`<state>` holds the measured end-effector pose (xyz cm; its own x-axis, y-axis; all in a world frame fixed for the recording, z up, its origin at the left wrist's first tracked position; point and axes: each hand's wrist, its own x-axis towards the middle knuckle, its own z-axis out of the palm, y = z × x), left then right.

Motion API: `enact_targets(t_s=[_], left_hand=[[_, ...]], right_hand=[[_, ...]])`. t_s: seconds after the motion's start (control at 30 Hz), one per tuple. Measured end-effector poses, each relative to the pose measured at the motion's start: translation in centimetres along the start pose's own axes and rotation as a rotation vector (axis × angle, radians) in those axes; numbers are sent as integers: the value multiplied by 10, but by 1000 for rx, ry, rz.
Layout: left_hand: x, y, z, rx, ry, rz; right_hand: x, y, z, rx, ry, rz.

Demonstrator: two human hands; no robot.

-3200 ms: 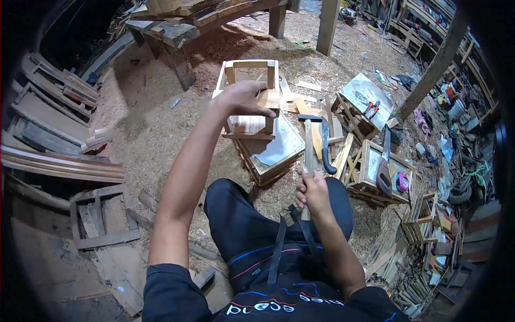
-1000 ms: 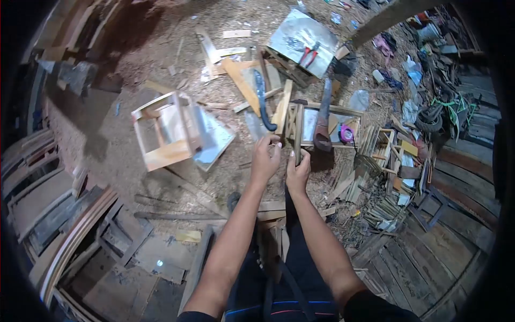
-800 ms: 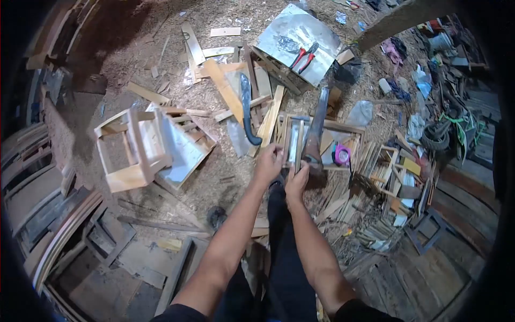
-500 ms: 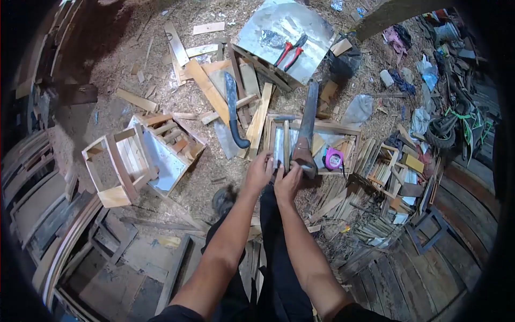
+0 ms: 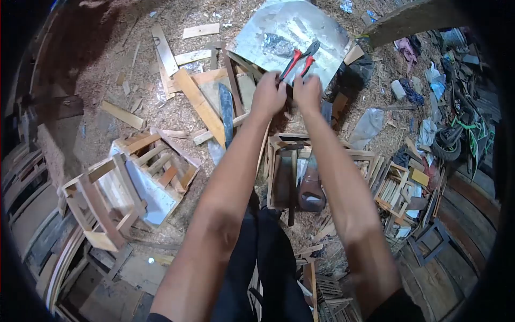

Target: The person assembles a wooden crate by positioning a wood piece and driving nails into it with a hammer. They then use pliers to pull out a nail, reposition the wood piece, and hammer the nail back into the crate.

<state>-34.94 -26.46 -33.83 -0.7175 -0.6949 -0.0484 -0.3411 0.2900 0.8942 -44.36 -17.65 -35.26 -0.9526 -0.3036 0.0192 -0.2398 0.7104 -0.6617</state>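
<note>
Sawdust and offcuts cover the floor (image 5: 161, 21), and on it, straight ahead, stands a slatted crate topped with a shiny metal sheet (image 5: 279, 27). Nearer the person is an open wooden frame (image 5: 279, 177) with a hammer (image 5: 292, 185) and a handsaw (image 5: 312, 188) lying on it; to the left sit two pale wooden boxes (image 5: 134, 182) and a dark curved blade (image 5: 226, 110).

Both arms stretch forward to the near edge of the metal sheet. Red-handled pliers (image 5: 299, 56) lie on it, long axis slanting from lower left up to upper right, jaws farthest away. The left hand (image 5: 269, 95) and right hand (image 5: 307, 92) are side by side just below the handle ends — the pliers lie directly beyond the fingertips, about equally near to each hand. Both hands are loosely curled, knuckles up, and I cannot tell whether either grip is closed on anything or merely touching the sheet's edge
</note>
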Motion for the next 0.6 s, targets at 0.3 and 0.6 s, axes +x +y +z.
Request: enact_targets(t_s=[0.3,0.6], left_hand=[[-3,12,-16,-315,79,-185],[-136,131,-127,-606,146,-340]], right_hand=[[26,-1,-32,42,-284,76],[-130,-131,-156,611,-580,129]])
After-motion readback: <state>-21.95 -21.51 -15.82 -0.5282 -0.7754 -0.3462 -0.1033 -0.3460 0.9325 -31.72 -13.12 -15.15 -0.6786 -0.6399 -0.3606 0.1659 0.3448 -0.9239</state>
